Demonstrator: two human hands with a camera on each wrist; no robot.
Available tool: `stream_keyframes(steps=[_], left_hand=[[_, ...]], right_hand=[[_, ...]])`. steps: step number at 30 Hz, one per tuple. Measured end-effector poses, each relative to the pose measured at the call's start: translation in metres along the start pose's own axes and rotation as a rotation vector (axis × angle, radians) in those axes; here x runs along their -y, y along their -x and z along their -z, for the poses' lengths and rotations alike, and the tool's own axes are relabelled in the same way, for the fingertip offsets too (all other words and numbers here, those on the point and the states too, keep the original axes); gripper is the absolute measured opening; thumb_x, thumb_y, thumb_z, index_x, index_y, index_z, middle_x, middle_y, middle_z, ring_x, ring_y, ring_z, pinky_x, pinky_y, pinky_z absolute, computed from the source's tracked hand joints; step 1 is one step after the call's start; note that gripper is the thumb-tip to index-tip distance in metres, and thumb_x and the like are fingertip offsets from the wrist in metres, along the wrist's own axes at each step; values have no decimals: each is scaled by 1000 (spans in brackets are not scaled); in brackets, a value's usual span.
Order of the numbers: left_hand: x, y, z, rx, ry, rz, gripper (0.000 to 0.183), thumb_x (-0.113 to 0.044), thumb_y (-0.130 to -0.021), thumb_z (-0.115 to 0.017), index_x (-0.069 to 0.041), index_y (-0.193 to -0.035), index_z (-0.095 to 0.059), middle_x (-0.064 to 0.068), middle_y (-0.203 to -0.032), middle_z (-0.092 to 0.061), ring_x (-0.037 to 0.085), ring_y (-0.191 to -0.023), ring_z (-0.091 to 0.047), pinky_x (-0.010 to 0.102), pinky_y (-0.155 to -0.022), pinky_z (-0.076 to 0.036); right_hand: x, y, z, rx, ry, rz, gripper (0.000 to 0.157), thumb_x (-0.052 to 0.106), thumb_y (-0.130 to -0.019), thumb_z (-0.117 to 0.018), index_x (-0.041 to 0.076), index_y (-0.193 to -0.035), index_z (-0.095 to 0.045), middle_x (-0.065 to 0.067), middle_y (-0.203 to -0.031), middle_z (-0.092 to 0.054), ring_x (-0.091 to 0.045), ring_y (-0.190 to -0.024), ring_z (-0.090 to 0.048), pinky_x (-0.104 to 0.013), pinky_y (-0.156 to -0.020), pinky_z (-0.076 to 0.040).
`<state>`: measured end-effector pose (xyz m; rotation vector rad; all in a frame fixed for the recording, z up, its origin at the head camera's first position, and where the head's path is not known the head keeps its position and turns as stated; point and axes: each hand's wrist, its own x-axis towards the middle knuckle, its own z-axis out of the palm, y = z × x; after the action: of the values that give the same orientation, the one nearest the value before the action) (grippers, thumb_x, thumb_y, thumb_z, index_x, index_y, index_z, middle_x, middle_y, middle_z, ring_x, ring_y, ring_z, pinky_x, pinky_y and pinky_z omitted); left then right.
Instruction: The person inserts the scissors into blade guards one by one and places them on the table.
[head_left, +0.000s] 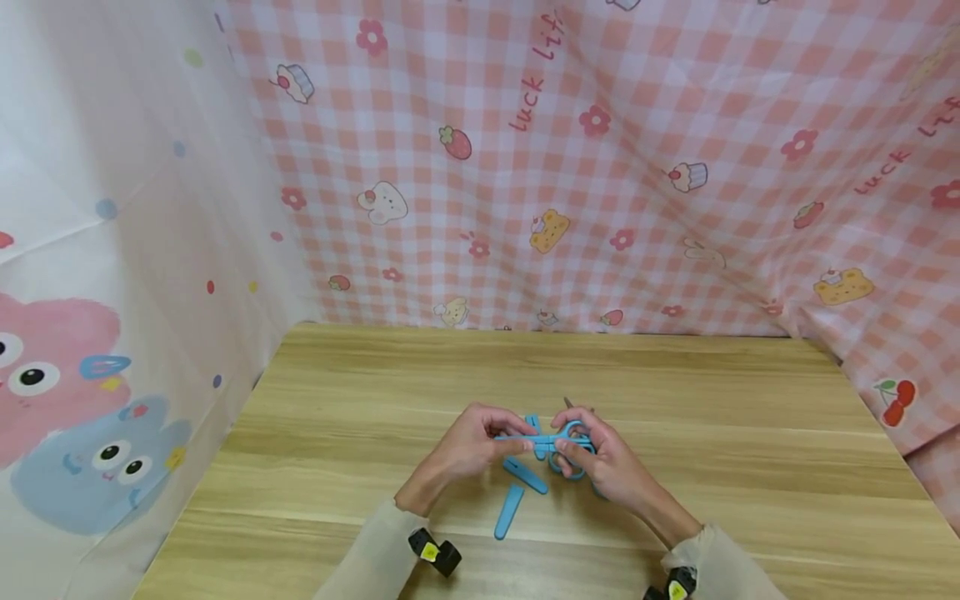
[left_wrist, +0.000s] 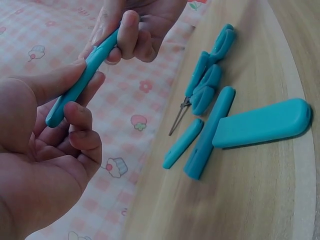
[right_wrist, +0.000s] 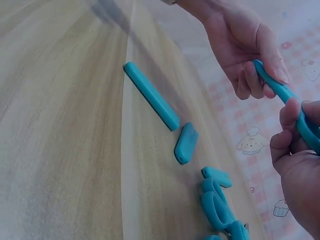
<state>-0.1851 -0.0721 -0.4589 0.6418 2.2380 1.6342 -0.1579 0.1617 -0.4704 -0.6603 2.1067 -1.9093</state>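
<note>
Both hands hold a pair of light-blue scissors (head_left: 576,442) level above the table. A blue sheath (left_wrist: 75,95) covers its blades, so no metal shows on it. My left hand (head_left: 468,442) pinches the sheathed end between thumb and fingers. The scissors' loop handles are gripped by my right hand (head_left: 607,458). Below them lie three loose blue sheaths: one nearest me (head_left: 509,512), one in the middle (head_left: 525,475), and one farther back (head_left: 532,423). More blue scissors (left_wrist: 212,77) with bare metal blades lie on the table, mostly behind the right hand in the head view.
The wooden table (head_left: 337,467) extends to both sides. A pink checked cloth (head_left: 495,183) hangs behind its far edge, and a white printed cloth (head_left: 150,250) hangs on the left. Black wrist cameras (head_left: 435,552) are strapped over both sleeves.
</note>
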Motion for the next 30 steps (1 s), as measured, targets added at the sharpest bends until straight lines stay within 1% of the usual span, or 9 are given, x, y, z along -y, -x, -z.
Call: stream_keyframes(steps=[3,7,11,14,20,25,28,30], left_hand=[[2,-2,0,0,-2,13,12,-21,-89,-75,-14,-99,-78,9,-87,-73,8,-67,-52,20,-59,-40],[2,-4,-1,-12,0,26,14,-23,-89,-75,-15,-100,-77,5,-88,-73,10,-71,-55,20,-61,-42],[1,-6,-1,-24,26,38,14,-24,-90,-74,-15,-101,-76,4,-90,-73,19,-79,-63,23,-67,-47],[1,-7,-1,-24,36,50,15,-25,-91,-73,-15,-102,-75,4,-92,-73,25,-85,-66,26,-72,-50],[1,-8,1,-22,23,71,15,-24,-94,-69,-18,-106,-75,0,-97,-73,21,-89,-64,30,-77,-50],[0,-9,2,-21,21,70,15,-20,-96,-66,-19,-108,-75,-3,-102,-72,17,-95,-64,33,-83,-51],[0,-10,2,-26,14,71,16,-19,-96,-66,-20,-108,-75,-4,-106,-72,16,-98,-63,34,-85,-50],[1,-10,2,-32,10,75,16,-20,-96,-66,-20,-108,-75,-4,-108,-71,18,-100,-61,33,-85,-50]], right_hand=[[-1,-1,2,-11,11,-3,20,9,-103,-52,2,-121,-47,-10,-75,-57,-12,-68,-57,-31,-63,-50],[-3,-2,6,-21,11,-11,21,10,-103,-52,1,-121,-47,-9,-76,-57,-15,-68,-58,-31,-64,-50],[-4,-4,8,-36,12,-33,23,14,-102,-54,2,-121,-47,-8,-77,-57,-15,-68,-58,-32,-63,-51],[-5,-5,10,-49,-6,-43,24,14,-102,-55,2,-121,-46,-8,-79,-57,-13,-69,-58,-32,-64,-52],[-7,-8,13,-64,-46,-47,24,11,-102,-54,2,-121,-43,-10,-80,-55,-14,-70,-58,-32,-67,-51],[-7,-11,13,-74,-84,-63,23,11,-102,-55,3,-120,-43,-6,-82,-54,-13,-70,-57,-30,-67,-51],[-6,-12,12,-76,-104,-77,22,11,-102,-55,4,-119,-43,-5,-82,-53,-13,-70,-57,-28,-66,-49],[-6,-13,12,-79,-104,-89,22,12,-102,-55,4,-119,-44,-7,-82,-53,-14,-70,-56,-27,-65,-48]])
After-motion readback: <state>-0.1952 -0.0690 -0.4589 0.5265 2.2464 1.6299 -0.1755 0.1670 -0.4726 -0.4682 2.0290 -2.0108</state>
